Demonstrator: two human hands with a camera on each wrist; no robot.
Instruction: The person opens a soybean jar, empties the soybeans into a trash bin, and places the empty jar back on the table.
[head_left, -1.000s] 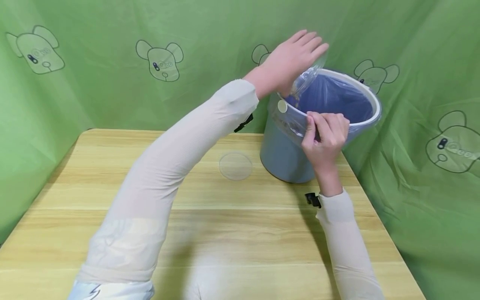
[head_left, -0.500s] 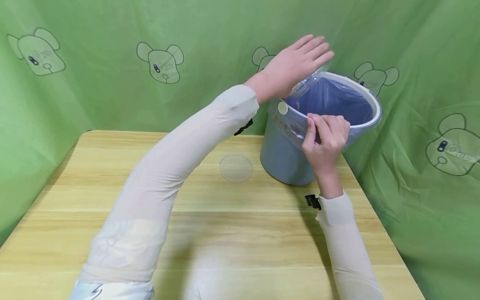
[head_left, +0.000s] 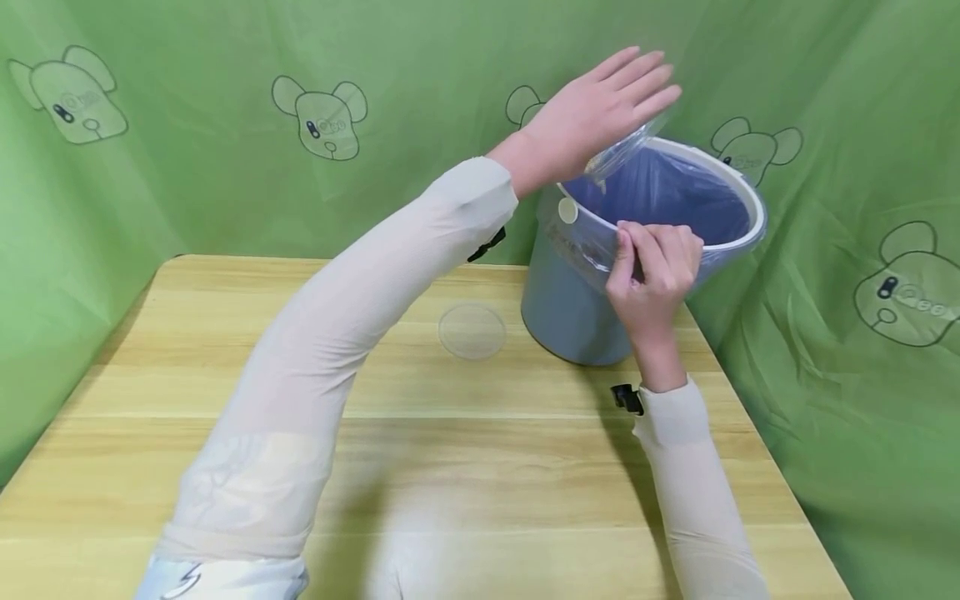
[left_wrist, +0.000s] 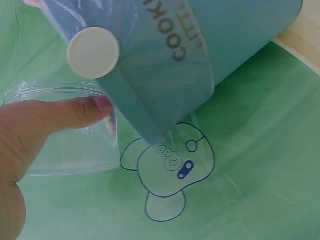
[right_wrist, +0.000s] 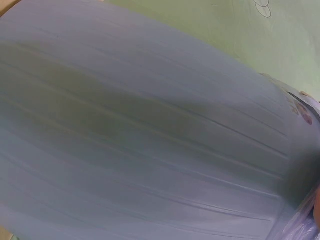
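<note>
1. The green cloth [head_left: 187,192], printed with cartoon bears, hung behind and to both sides of the counter [head_left: 420,450], a pale wood-grain top.
2. The blue bin [head_left: 577,308] stood at the counter's far right, lined with a thin bag [head_left: 660,196] folded over its white rim. A white round knob [left_wrist: 93,52] sat on its side, and the left wrist view showed part of a printed word on the wall.
3. The left hand [head_left: 592,112] was raised over the bin's near-left rim, fingers stretched out almost straight, thumb tucked under; its grip held a clear jar [left_wrist: 65,132], the thumb pressed along the jar's wall. The jar lay tipped on its side, mouth toward the bin opening.
4. Against the frames from a second ago, the left hand had lifted a little higher and its fingers reached further over the rim, so the jar looked more steeply tilted. I judged the emptying to be at or near its end; nothing could be seen inside the jar.
5. The right hand [head_left: 652,267] had not shifted: its grip pinched the bag's edge against the front rim, fingers curled.
6. A clear round lid [head_left: 472,331] lay flat on the counter just left of the bin, unmoved.
</note>
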